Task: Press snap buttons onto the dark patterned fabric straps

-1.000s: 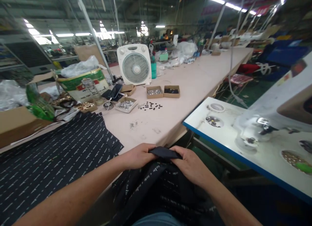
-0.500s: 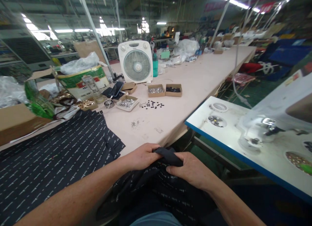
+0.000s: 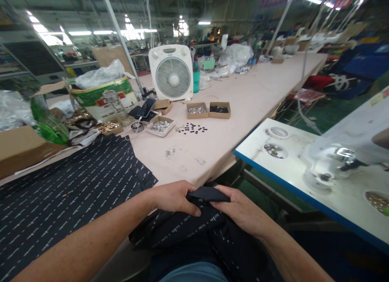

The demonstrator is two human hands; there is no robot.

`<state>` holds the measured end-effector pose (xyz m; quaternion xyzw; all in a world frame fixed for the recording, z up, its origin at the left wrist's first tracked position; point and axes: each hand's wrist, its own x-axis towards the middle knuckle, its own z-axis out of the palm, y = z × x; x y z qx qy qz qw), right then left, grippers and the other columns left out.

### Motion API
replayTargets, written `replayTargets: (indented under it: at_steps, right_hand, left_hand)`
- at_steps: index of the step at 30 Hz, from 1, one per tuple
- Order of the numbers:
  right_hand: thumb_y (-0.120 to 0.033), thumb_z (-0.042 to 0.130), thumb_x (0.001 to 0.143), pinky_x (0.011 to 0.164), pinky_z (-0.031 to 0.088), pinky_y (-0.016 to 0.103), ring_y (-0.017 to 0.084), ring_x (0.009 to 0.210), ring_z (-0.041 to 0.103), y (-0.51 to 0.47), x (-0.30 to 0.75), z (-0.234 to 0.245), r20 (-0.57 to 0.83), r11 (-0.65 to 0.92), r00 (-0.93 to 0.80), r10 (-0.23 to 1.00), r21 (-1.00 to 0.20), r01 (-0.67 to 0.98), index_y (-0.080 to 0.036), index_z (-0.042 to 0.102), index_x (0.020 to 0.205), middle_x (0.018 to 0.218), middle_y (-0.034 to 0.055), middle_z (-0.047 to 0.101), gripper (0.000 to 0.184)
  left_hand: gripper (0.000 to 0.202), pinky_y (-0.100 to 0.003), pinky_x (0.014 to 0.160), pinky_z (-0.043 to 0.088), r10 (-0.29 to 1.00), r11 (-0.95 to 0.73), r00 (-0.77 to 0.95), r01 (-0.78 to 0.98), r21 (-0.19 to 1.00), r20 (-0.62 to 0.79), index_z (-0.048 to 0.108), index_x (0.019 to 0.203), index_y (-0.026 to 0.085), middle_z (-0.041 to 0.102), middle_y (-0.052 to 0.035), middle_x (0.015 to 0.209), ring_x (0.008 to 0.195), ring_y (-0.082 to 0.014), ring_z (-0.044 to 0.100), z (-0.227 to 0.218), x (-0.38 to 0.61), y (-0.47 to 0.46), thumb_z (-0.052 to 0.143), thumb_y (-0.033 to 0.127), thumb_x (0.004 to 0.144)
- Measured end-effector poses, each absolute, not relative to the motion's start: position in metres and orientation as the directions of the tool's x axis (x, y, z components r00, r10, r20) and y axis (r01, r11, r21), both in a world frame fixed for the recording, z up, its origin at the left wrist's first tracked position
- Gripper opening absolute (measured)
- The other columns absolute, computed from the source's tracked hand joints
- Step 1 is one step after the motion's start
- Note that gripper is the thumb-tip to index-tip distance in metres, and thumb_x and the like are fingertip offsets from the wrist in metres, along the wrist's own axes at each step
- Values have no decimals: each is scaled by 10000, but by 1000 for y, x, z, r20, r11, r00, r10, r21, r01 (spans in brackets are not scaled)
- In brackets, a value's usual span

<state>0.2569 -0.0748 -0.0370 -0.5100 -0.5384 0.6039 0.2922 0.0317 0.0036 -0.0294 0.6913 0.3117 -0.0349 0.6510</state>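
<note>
A dark garment [image 3: 194, 225] with rows of small white print hangs over my lap, its plain dark edge band stretched between my hands. My left hand [image 3: 178, 197] grips the band's left end, thumb lying across the printed cloth. At the other end, my right hand [image 3: 234, 203] pinches the band between thumb and fingers. What kind of garment it is, I cannot tell. More cloth of the same print [image 3: 75, 197] lies spread on the table [image 3: 158, 152] to the left.
Open boxes of silvery fasteners [image 3: 161, 126] and black pieces [image 3: 219, 110] stand on the table, with loose black pieces [image 3: 194, 128] nearby. Behind them is a white fan [image 3: 173, 75]. A white machine [image 3: 334, 164] on a blue-edged worktop [image 3: 258, 148] stands at the right.
My left thumb has moved down from the band onto the printed cloth. The band between my hands now lies flatter. The view has shifted slightly.
</note>
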Motion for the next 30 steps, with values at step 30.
replayTargets:
  at_steps: [30]
  right_hand:
    - [-497, 695, 821, 883, 508, 347, 233, 972, 686, 29, 277, -28, -120, -62, -169, 978, -947, 317, -204, 702, 1167, 1018, 67, 741, 454]
  left_hand:
    - [189, -207, 530, 331, 557, 415, 724, 180, 892, -406, 636, 666, 134, 530, 52, 597, 530, -73, 425, -100, 77, -17, 757, 271, 618]
